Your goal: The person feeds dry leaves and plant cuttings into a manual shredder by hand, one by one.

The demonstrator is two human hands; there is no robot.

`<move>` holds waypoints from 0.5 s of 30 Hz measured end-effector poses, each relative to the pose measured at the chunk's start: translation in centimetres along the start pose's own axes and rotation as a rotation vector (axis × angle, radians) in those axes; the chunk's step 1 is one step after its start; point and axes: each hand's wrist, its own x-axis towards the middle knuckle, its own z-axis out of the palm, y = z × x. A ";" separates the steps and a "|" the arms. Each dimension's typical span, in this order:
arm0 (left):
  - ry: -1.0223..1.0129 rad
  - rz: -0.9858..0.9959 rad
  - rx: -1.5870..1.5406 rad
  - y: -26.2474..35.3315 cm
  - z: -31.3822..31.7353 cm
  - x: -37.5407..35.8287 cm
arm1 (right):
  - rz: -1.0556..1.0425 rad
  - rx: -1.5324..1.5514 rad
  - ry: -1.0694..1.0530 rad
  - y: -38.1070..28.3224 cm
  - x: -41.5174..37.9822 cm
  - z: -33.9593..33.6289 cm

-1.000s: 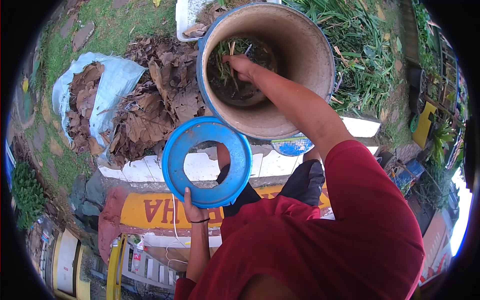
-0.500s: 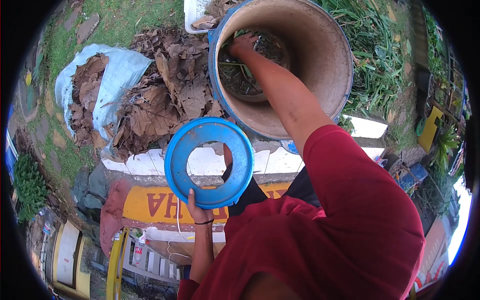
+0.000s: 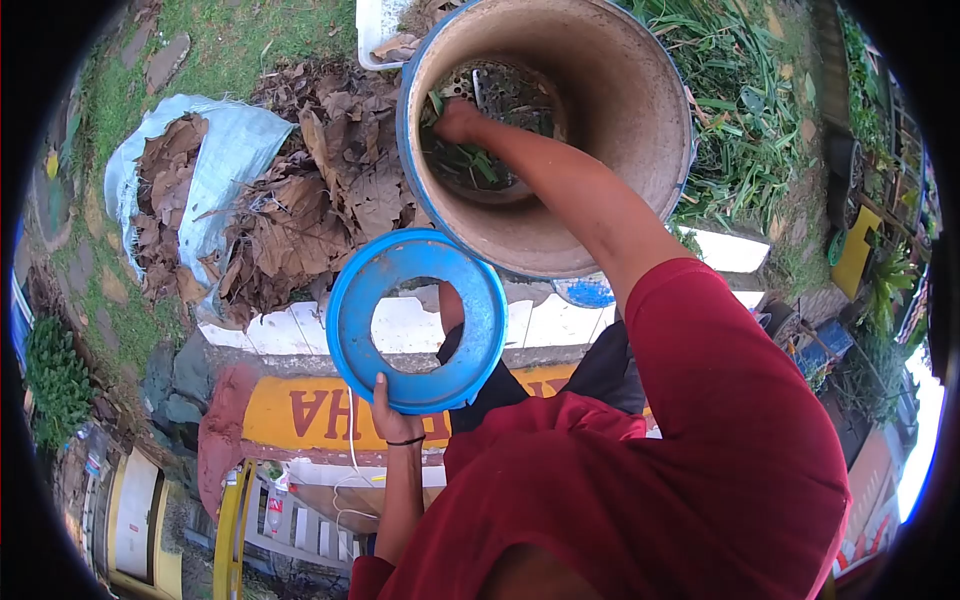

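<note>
My left hand [image 3: 398, 418] grips the lower rim of a blue plastic ring-shaped lid [image 3: 349, 320], thumb on its face. The lid has a wide round hole through which a white edge and part of my leg show. My right arm reaches down into a large open barrel [image 3: 640, 130] with a blue rim and a brownish inner wall. Deep inside, near the left wall, my right hand [image 3: 461, 122] is closed in a fist. Green leaves [image 3: 482, 162] stick out on both sides of it. Dark, wet-looking matter [image 3: 520, 100] covers the barrel's bottom.
Left of the barrel lie dry brown leaves [image 3: 300, 220], some inside a pale blue woven sack [image 3: 245, 145]. Cut grass [image 3: 740, 110] is heaped to the right. A white tray [image 3: 375, 30] stands behind. A yellow lettered ledge [image 3: 275, 410] runs in front.
My right hand has shifted left and toward me within the barrel, and its fingers have closed with green leaves showing around them. The lid stays in my left hand, nearly unmoved.
</note>
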 end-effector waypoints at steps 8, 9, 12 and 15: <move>-0.010 -0.022 0.013 0.5 -0.6 -0.2 | -0.078 0.040 -0.444 3.1 -8.2 -4.9; -0.010 -0.018 0.010 0.7 -0.7 -0.3 | -0.086 -0.018 -0.466 4.3 -8.2 -5.6; -0.035 0.000 -0.030 0.6 -0.6 0.2 | -0.216 -0.595 -0.415 6.7 -7.1 -7.2; -0.031 0.036 0.026 0.2 -1.6 0.5 | -0.194 -0.392 -0.411 6.3 -6.6 -6.5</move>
